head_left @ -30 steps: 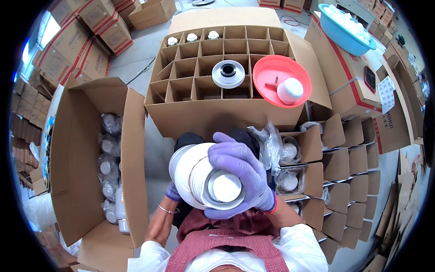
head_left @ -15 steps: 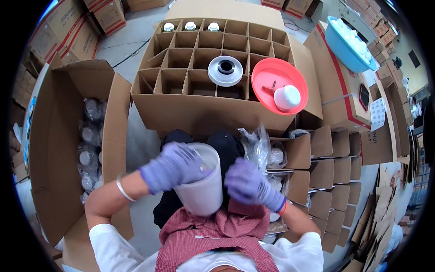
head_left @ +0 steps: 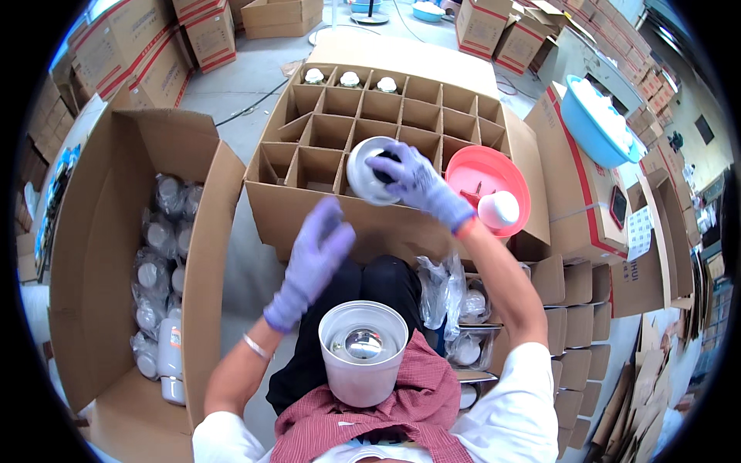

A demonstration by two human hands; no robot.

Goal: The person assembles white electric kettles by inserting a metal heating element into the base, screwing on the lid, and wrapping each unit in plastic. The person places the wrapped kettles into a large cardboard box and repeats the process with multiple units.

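Divided carton [head_left: 285, 212] as landmark. Right hand [head_left: 417, 181] above carton's near edge, fingers curled at dark centre of white ring-shaped lid [head_left: 363, 171], apparently gripping; lid tilted, contact with carton unclear. Left hand [head_left: 311, 262] on wearer's side of carton, fingers loosely spread, nothing held. Translucent cylinder [head_left: 363, 384] upright on lap [head_left: 387, 279], nearer wearer than carton, 1 shiny dome [head_left: 363, 345] inside. Best handling, probably: firm central grip, lid levelled, free hand steadying cylinder, dome unpressed.
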